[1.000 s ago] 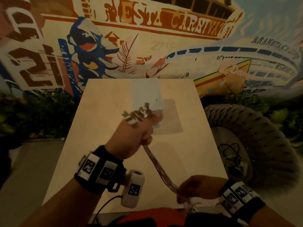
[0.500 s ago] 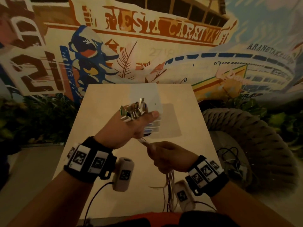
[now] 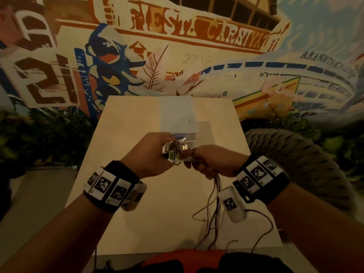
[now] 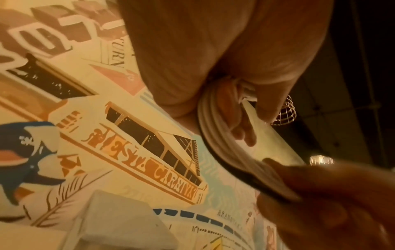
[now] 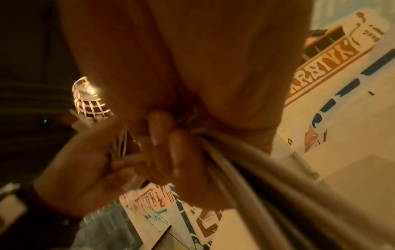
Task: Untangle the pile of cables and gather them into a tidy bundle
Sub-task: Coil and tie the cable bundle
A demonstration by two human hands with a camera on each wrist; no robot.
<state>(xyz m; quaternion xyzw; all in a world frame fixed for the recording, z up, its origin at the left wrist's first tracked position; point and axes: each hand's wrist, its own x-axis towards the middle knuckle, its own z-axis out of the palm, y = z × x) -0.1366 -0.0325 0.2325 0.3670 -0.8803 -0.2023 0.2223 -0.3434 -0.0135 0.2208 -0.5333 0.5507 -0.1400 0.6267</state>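
Note:
Both hands meet above the middle of the pale table. My left hand grips the bundle of cables near their connector ends, which stick out as a metal and white cluster. Right beside it, my right hand grips the same cables, whose loose strands hang from the fist down to the table's near edge. In the left wrist view the pale cables curve out of the left fist toward the right hand. The right wrist view shows the cables clamped under the curled fingers.
A white box stands at the table's far middle, just beyond the hands. A thick woven round seat sits to the right of the table. A painted mural wall rises behind, with dark plants along its base.
My right hand has slid up along the cables from the table's near edge until it meets the left hand. The left hand has lowered and turned a little, still holding the connector ends.

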